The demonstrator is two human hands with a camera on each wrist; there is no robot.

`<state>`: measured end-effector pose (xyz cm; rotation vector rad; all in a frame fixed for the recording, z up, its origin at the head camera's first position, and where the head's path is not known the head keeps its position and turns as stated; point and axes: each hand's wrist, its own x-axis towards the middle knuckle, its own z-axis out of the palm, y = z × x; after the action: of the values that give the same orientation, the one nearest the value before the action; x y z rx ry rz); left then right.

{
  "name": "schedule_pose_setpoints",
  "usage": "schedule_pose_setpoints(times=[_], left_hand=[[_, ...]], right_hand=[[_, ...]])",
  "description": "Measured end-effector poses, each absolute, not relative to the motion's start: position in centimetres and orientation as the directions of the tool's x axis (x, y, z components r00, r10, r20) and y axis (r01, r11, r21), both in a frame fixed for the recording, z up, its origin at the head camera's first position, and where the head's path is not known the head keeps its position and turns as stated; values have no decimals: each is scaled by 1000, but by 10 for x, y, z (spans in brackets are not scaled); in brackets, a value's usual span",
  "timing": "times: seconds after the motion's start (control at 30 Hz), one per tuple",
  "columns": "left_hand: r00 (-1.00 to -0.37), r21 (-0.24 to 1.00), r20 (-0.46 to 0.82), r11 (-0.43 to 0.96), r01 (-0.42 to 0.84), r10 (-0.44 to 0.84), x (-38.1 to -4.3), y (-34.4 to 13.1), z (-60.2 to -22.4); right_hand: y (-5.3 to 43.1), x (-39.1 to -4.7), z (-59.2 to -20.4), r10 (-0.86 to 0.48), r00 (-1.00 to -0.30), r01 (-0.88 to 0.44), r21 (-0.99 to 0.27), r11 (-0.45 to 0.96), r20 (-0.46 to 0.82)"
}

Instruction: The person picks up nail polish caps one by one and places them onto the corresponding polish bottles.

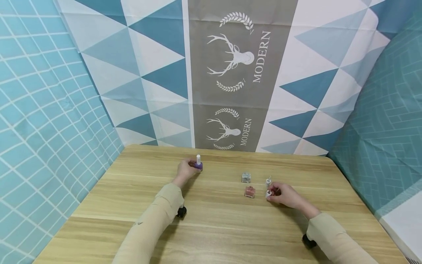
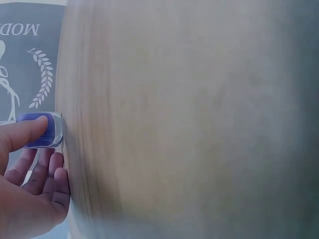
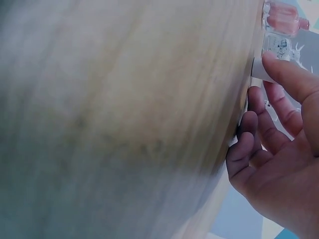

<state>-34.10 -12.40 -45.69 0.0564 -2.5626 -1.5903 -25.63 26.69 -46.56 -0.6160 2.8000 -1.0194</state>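
Observation:
My left hand [image 1: 185, 170] pinches a purple nail polish bottle [image 1: 198, 167] with a tall white cap, upright near the back of the table. In the left wrist view the thumb presses on the bottle's purple side [image 2: 50, 130]. Further right, my right hand [image 1: 286, 195] pinches a white nail polish cap [image 1: 268, 194] at the tabletop between thumb and fingers. Just behind it stands another white cap [image 1: 268, 182] with its thin brush pointing up. To their left are two uncapped bottles, a pink one [image 1: 250, 192] and a clear one with glitter [image 1: 245, 178].
The wooden table [image 1: 211, 227] runs back to a patterned cloth wall [image 1: 227, 80]. Blue tiled cloth [image 1: 49, 91] hangs at the left, green cloth [image 1: 389, 121] at the right. A black wrist camera [image 1: 309, 242] sits under the right sleeve, another [image 1: 181, 212] at the left.

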Motion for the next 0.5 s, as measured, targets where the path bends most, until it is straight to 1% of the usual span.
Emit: schedule_pose_setpoints(times=[0.2, 0.5], left_hand=[[-991, 924, 77, 382, 29, -110, -335, -127, -457], [-994, 938, -8, 343, -46, -113, -319, -130, -452]], right_hand=[[266, -254, -465, -395, -917, -338, -628, 702, 52], [265, -253, -464, -389, -918, -349, -615, 707, 73]])
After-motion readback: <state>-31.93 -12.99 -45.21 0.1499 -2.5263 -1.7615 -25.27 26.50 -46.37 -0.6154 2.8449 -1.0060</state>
